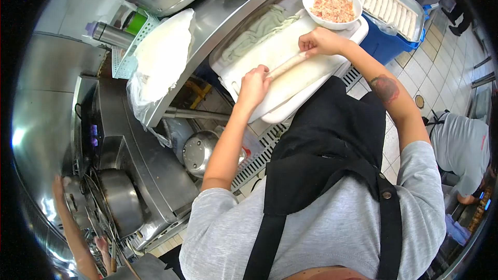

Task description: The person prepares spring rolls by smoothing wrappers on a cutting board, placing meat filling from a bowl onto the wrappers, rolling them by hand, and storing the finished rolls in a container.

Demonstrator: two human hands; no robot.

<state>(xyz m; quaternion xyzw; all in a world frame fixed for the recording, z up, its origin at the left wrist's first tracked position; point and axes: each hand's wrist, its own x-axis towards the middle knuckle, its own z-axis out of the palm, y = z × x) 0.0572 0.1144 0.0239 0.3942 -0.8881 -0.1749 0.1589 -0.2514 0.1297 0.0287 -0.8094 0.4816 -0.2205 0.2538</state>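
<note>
My left hand [254, 86] and my right hand [316, 42] are closed on the two ends of a thin filled roll [287, 66] of pale wrapper. It lies across a white board [342, 35]. Beside it, on my side, rests a broad stack of pale wrapper sheets [303, 79], folded or curved over. Past my right hand stands a white bowl [307, 1] of shredded orange-pink filling [333, 8]. A crumpled pale green cloth [262, 31] lies on the board's far side. My fingertips are partly hidden.
A metal tray of finished rolls [386, 4] sits on a blue bin [384, 44] at the right. At left, a steel counter [210, 46] holds a large white sheet stack [165, 54]. One co-worker handles pots [119, 202] lower left; another person [459, 142] bends at the right.
</note>
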